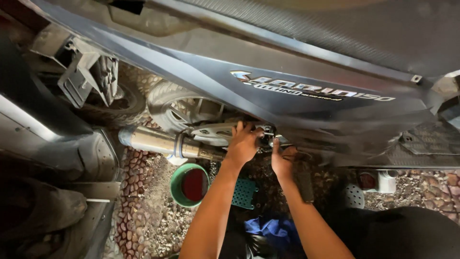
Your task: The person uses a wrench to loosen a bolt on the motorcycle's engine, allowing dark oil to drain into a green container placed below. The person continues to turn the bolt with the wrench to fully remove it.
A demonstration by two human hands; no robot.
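Left hand (pixel 243 143) fingers gripping the engine cover (pixel 215 133) under a scooter (pixel 306 91), right hand (pixel 283 160) fingers curled beside it, grip unclear, green bowl (pixel 190 185) below on gravel (pixel 153 216).

scooter (pixel 287 72) | dark blue-grey side panel, seen from above | engine cover (pixel 213 132) | silvery, beneath panel

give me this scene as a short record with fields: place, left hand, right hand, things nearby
place: pebbled ground beside a dark grey scooter
left hand: left hand pressed on the engine area under the side panel, next to the silver cover
right hand: right hand at the same spot, grip hidden
things nearby: exhaust pipe, rear wheel, green bowl, green perforated tray, blue cloth
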